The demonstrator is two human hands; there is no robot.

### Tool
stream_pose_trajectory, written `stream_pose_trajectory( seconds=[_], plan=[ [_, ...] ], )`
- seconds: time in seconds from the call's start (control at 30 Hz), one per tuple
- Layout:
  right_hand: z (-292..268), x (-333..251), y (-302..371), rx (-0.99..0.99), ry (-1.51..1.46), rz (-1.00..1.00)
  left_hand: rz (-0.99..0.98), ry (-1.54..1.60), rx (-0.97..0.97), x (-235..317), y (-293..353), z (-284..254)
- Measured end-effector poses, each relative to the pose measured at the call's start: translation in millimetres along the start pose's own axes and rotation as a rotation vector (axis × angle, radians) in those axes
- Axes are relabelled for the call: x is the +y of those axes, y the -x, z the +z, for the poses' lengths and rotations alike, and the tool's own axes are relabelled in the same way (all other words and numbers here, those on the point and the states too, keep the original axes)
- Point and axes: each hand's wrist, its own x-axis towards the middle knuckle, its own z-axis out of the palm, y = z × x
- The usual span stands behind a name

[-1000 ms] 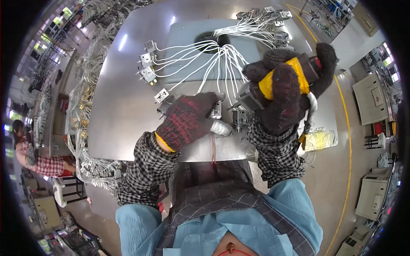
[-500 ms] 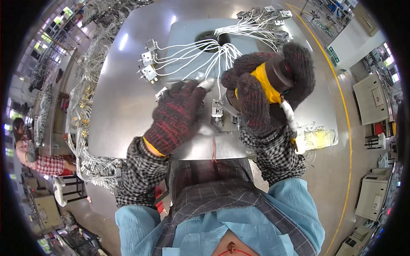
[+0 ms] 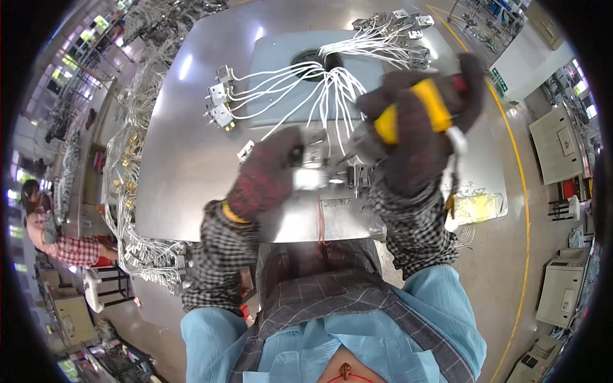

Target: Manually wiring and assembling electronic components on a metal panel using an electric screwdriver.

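While my right hand (image 3: 418, 137) grips a yellow-banded tool (image 3: 433, 105) and my blurred left hand (image 3: 265, 172), its hold unclear, is beside a metal connector (image 3: 311, 155), wired connectors (image 3: 219, 105) sit left and another cluster (image 3: 418, 29) far right, finished or not I can't tell, with moving room at left toward the counter's (image 3: 179, 185) near edge.

Factory workshop, assembly floor. Indicators: metal-topped surface (image 3: 182, 172) bearing white cables (image 3: 357, 47) with boxy metal fittings (image 3: 220, 116); heaped wire bundles (image 3: 150, 265), left; yellow floor line (image 3: 525, 210) and pale cabinets (image 3: 550, 142), right; co-worker (image 3: 70, 249), far left.
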Motion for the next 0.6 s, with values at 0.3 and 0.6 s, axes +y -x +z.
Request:
stream_pose_trajectory(
  seconds=[0.3, 0.6],
  plan=[
    [-6.2, 0.4, 1.6, 0.002, 0.045, -0.034, 0.155, -0.219, 0.062, -40.2, -1.7, 6.3],
    [-0.6, 7.6, 19.0, -0.071, -0.106, 0.104, -0.104, -0.521, -0.041, 22.7, -0.8, 18.6]
  ],
)
